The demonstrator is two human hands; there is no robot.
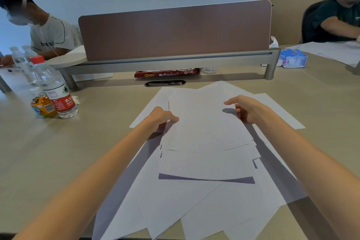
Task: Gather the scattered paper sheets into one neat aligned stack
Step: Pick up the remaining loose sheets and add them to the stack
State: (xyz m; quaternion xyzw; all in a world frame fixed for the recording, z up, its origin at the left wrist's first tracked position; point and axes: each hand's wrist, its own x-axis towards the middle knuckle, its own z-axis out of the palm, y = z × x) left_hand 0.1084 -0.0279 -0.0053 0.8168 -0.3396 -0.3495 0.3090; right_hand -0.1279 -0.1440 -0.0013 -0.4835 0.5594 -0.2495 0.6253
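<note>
Several white paper sheets [204,197] lie fanned and overlapping on the beige table [58,152] in front of me. A partly gathered bundle of sheets [204,128] is raised above the rest and casts a dark shadow on the sheets below. My left hand [162,117] pinches the bundle's left edge, thumb on top. My right hand [246,108] is at the bundle's right edge, index finger stretched out over the paper and the other fingers curled around the edge. More sheets stick out beyond both hands toward the far side.
Water bottles [56,87] and a small orange juice bottle [41,104] stand at the left. A brown desk divider [175,31] on a metal rail crosses the back, with a red packet [165,73] under it. A tissue pack [293,60] sits at the right. Two people sit at the back corners.
</note>
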